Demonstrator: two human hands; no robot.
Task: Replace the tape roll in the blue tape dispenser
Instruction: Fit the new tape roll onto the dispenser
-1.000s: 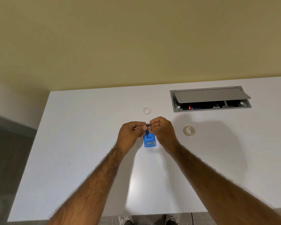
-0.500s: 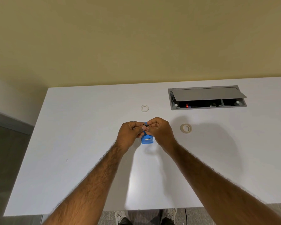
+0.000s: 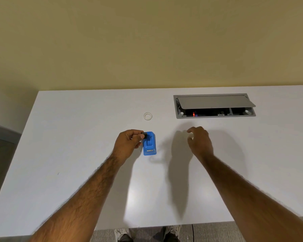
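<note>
From the head view, the blue tape dispenser [image 3: 149, 144] stands mid-tabletop [image 3: 77, 154], the left hand [image 3: 129, 143] pinching a small black spindle [image 3: 144, 135] at its far end, while the right hand [image 3: 199, 140] hovers loosely open nearer the right edge, gripping nothing, with a clear ring [image 3: 147, 116] toward the far edge.
</note>
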